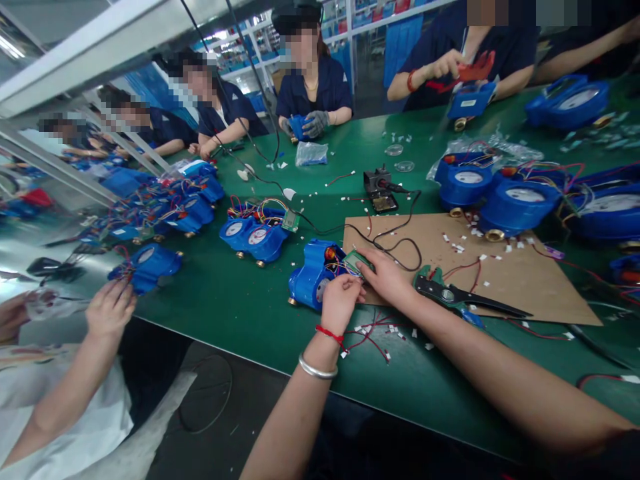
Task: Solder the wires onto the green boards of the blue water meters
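Observation:
My right hand holds a small green circuit board at the open side of a blue water meter. Thin coloured wires run out of the meter's housing towards the board. Just below the board, my left hand is closed in a pinch beside the meter; what lies between its fingertips is too small to make out. Green-handled wire strippers lie by my right forearm. Short red and black wires with white connectors are scattered on the table near my left wrist.
Brown cardboard covers part of the green table. Two joined blue meters stand ahead on the left, with several more on the right. A black device trails a cable. A co-worker's hand works close by on the left.

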`<state>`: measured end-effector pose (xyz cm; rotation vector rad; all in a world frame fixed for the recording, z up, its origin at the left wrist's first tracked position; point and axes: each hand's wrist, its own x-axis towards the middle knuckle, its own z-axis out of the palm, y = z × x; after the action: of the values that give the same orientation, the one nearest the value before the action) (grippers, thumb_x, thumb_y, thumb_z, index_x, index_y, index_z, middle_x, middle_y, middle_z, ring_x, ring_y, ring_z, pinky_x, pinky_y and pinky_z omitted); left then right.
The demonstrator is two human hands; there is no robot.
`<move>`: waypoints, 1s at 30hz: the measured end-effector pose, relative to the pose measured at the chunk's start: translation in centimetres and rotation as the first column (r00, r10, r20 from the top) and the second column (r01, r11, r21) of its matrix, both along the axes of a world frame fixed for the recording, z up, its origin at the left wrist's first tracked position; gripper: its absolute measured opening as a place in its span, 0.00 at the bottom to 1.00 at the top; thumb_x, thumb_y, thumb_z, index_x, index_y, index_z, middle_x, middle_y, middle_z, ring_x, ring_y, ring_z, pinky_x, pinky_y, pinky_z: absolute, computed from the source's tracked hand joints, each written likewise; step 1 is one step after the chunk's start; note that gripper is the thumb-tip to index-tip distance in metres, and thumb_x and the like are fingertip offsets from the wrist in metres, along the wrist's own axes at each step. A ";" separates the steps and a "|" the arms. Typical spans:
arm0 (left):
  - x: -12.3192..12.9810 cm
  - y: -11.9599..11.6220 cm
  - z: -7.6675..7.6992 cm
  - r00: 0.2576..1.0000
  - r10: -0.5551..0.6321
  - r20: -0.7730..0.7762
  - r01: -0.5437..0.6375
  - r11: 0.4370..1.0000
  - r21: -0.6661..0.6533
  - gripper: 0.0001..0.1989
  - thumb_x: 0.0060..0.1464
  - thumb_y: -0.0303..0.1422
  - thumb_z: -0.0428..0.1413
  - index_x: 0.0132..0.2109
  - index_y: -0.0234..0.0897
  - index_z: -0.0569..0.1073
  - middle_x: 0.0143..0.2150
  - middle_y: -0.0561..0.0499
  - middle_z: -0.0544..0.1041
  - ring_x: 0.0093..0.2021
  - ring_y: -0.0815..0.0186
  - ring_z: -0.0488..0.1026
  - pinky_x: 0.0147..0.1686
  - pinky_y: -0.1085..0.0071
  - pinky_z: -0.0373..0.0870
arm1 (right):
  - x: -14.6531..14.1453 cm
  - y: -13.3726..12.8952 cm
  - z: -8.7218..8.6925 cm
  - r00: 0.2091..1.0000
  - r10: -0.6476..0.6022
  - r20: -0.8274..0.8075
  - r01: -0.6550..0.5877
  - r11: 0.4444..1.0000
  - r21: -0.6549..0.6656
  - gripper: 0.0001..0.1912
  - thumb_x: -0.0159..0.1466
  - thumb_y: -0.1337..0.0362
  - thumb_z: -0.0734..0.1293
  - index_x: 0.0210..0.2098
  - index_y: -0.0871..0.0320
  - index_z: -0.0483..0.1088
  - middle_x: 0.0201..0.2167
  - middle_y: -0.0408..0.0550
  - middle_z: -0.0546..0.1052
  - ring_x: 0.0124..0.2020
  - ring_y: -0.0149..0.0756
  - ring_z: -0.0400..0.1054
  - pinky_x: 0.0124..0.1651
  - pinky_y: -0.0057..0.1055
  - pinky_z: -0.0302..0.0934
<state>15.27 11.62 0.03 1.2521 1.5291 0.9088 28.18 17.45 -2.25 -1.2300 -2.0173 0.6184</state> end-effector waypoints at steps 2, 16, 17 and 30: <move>0.3 -0.2 0.4 0.991 0.033 -0.127 -0.023 0.997 0.076 0.05 0.54 0.28 0.49 0.34 0.34 0.70 0.26 0.51 0.72 0.25 0.68 0.71 0.28 0.72 0.67 | 0.0 0.1 0.1 1.000 0.001 0.004 -0.001 1.000 0.001 0.20 0.64 0.62 0.59 0.54 0.61 0.66 0.51 0.56 0.72 0.53 0.43 0.65 0.56 0.40 0.58; 0.0 -1.4 -1.2 0.605 0.238 -0.760 0.328 0.795 0.510 0.12 0.58 0.23 0.47 0.48 0.35 0.68 0.54 0.41 0.67 0.46 0.61 0.71 0.41 0.68 0.71 | 0.2 0.0 1.3 0.996 0.072 0.052 -0.071 0.997 -0.023 0.20 0.66 0.61 0.58 0.56 0.58 0.64 0.52 0.55 0.71 0.54 0.41 0.64 0.58 0.40 0.57; -0.2 -1.4 -1.3 0.612 0.244 -0.753 0.342 0.776 0.530 0.13 0.58 0.22 0.47 0.48 0.34 0.68 0.57 0.41 0.65 0.49 0.60 0.70 0.43 0.67 0.71 | 0.2 0.0 1.5 0.995 0.079 0.057 -0.077 0.997 -0.032 0.20 0.66 0.61 0.58 0.56 0.58 0.64 0.52 0.55 0.71 0.54 0.41 0.64 0.58 0.40 0.57; -0.5 -1.3 -1.5 0.750 0.166 -0.640 0.272 0.805 0.528 0.09 0.59 0.24 0.47 0.45 0.34 0.68 0.51 0.42 0.71 0.47 0.60 0.71 0.45 0.63 0.71 | 2.1 11.8 2.3 0.725 -0.437 -0.532 0.078 0.820 -0.567 0.16 0.59 0.62 0.67 0.46 0.57 0.65 0.37 0.50 0.77 0.38 0.37 0.74 0.43 0.39 0.70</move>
<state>14.79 10.33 -1.43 2.2725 1.7810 0.9993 30.25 29.27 0.05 -1.3234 -1.0812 1.2881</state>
